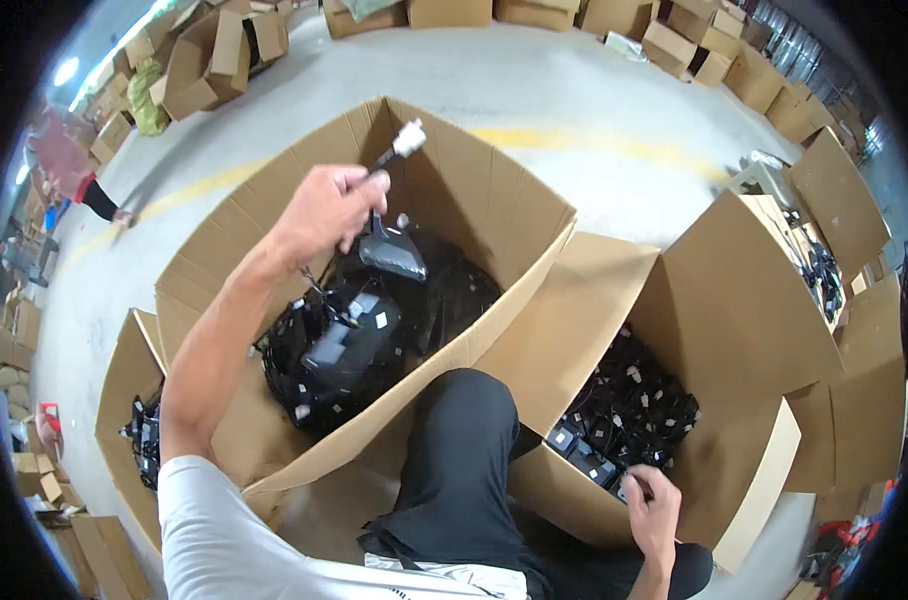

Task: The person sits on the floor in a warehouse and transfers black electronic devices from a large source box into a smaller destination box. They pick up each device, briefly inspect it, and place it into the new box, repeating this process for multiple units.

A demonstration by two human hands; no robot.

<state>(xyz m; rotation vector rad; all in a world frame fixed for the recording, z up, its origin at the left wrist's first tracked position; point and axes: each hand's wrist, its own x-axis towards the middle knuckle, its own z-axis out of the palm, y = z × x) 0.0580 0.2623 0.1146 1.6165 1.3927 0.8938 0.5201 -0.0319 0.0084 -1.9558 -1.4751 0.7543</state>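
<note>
My left hand is closed around a black cable with a white plug sticking up past the fingers. It is held over a large open cardboard box. Beneath the hand, a dark bundle of black cables with small white connectors and grey-black modules fills the box's bottom. My right hand is at the near edge of a second cardboard box, its fingers curled together; what they pinch, if anything, I cannot make out. Inside that box lie black cables with white connectors, and several grey blocks near the hand.
My bent knee is between the two boxes. A smaller box with cables stands at the left; another is at the far right. Cardboard boxes line the far side. A person walks at the far left.
</note>
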